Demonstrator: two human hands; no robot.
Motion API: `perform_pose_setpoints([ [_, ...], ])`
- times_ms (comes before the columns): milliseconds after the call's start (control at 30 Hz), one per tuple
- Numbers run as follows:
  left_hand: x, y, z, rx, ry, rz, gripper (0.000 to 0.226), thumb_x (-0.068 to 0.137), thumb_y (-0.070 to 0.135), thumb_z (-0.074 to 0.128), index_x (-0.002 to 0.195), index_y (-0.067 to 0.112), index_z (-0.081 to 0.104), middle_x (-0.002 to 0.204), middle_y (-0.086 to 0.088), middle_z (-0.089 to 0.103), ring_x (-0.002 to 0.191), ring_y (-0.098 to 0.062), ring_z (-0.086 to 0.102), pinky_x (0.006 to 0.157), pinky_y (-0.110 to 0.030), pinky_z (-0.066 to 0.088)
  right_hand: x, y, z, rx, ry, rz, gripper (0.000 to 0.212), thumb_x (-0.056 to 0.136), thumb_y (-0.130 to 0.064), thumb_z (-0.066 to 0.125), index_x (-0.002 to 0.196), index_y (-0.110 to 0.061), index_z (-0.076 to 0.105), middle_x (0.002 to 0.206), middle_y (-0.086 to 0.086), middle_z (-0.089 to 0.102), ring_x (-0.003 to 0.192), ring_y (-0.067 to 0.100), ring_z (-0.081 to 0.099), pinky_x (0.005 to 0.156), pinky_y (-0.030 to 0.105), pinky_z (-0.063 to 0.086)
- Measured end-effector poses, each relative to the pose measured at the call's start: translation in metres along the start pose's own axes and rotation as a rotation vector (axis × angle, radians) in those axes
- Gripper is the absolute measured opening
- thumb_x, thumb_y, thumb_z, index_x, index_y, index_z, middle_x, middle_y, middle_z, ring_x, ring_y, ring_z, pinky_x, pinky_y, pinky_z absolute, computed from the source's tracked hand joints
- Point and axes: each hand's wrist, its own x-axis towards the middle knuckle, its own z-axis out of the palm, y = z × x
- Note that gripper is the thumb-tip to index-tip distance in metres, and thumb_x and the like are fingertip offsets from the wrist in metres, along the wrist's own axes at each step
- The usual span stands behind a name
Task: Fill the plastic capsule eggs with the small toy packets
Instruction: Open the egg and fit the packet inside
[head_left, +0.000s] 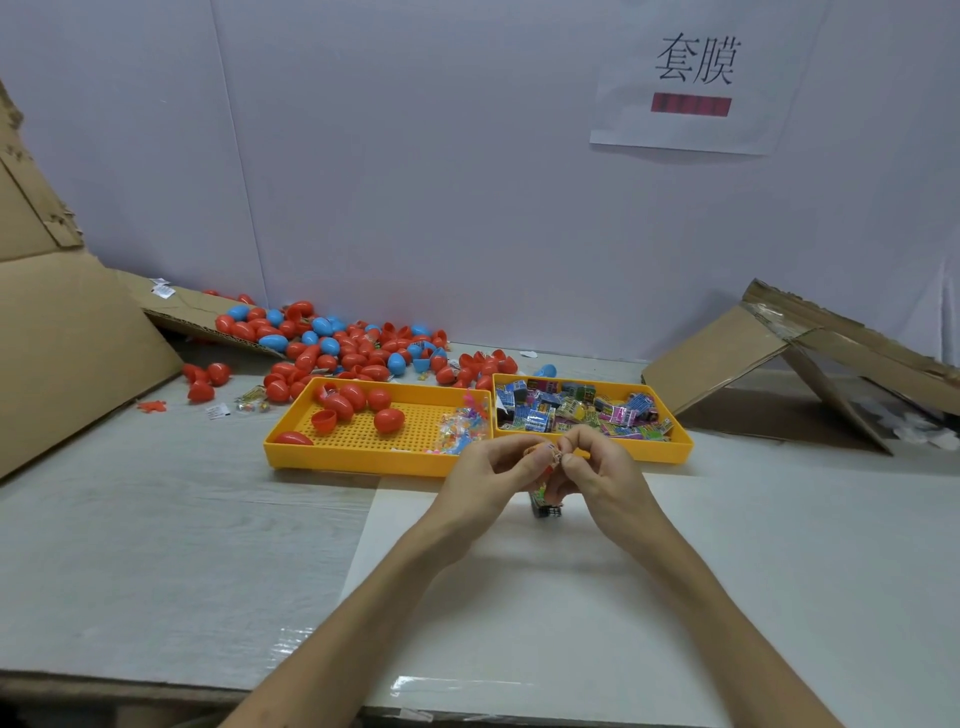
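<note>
- Hands: the left hand and the right hand are held fingertip to fingertip above a white sheet spread on the tabletop.
- A red-orange capsule egg, mostly hidden, is gripped in the curled fingers of the left hand.
- A small toy packet is pinched between thumb and forefinger of the right hand, right against the egg; the other fingers are curled under.
- A dark, multicoloured packet is seen just below the hands; whether it hangs from them or lies on the sheet cannot be told.
- A left yellow tray just beyond the hands is loaded with several red eggs and, at its right end, clear bags of coloured toys.
- A right yellow tray, touching the first, is filled with printed packets.
- A heap of red and blue eggs is piled behind the trays, against the wall.
- Cardboard flaps are propped at the left and at the right.
</note>
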Motion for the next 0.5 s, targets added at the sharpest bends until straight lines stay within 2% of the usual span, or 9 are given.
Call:
perform_pose_setpoints([
  [100, 0.0, 0.002, 0.0, -0.035, 0.012, -0.009, 0.016, 0.091, 0.035, 0.068, 0.103, 0.032, 0.078, 0.104, -0.001, 0.077, 0.101, -0.018, 0.072, 0.091, -0.03, 0.058, 0.0, 0.0, 0.0, -0.025, 0.007, -0.003, 0.016, 0.095, -0.002, 0.047, 0.081, -0.01, 0.049, 0.061, -0.001, 0.064, 0.059, 0.022, 0.067, 0.061, 0.031, 0.053],
  [200, 0.0, 0.001, 0.003, -0.116, 0.025, -0.055, 0.031, 0.089, 0.035, 0.07, 0.115, 0.019, 0.073, 0.106, -0.01, 0.076, 0.1, -0.024, 0.072, 0.085, -0.031, 0.06, -0.002, -0.001, -0.001, 0.009, 0.012, -0.005, 0.024, 0.099, 0.007, 0.045, 0.083, -0.009, 0.05, 0.063, -0.001, 0.065, 0.059, 0.023, 0.067, 0.059, 0.031, 0.054],
  [267, 0.0, 0.002, 0.003, -0.232, 0.036, -0.121, 0.044, 0.087, 0.041, 0.068, 0.126, 0.021, 0.066, 0.109, -0.014, 0.074, 0.102, -0.026, 0.073, 0.083, -0.032, 0.06, -0.002, -0.003, -0.002, 0.06, 0.05, -0.028, 0.017, 0.1, 0.002, 0.052, 0.087, -0.009, 0.055, 0.07, 0.002, 0.067, 0.062, 0.024, 0.068, 0.059, 0.03, 0.055],
  [367, -0.001, 0.006, -0.003, -0.341, 0.049, -0.174, 0.05, 0.085, 0.052, 0.063, 0.121, 0.019, 0.068, 0.108, -0.012, 0.076, 0.102, -0.022, 0.073, 0.083, -0.028, 0.058, -0.003, -0.007, -0.003, 0.057, 0.116, -0.089, 0.006, 0.094, -0.012, 0.068, 0.098, -0.014, 0.065, 0.088, -0.002, 0.071, 0.069, 0.022, 0.071, 0.061, 0.029, 0.056],
  [433, -0.001, 0.007, -0.005, -0.373, 0.037, -0.192, 0.056, 0.085, 0.056, 0.06, 0.118, 0.012, 0.068, 0.11, -0.014, 0.075, 0.106, -0.025, 0.072, 0.089, -0.031, 0.058, -0.004, -0.01, -0.002, 0.059, 0.11, -0.101, 0.021, 0.085, -0.025, 0.075, 0.104, -0.02, 0.068, 0.099, -0.004, 0.073, 0.075, 0.02, 0.072, 0.061, 0.027, 0.055],
  [500, -0.001, 0.007, -0.004, -0.374, 0.023, -0.201, 0.059, 0.086, 0.056, 0.059, 0.12, 0.008, 0.067, 0.115, -0.02, 0.073, 0.112, -0.031, 0.07, 0.097, -0.037, 0.056, -0.005, -0.011, 0.001, 0.078, 0.09, -0.09, 0.028, 0.078, -0.03, 0.078, 0.104, -0.023, 0.07, 0.101, -0.002, 0.074, 0.077, 0.019, 0.073, 0.061, 0.026, 0.055],
])
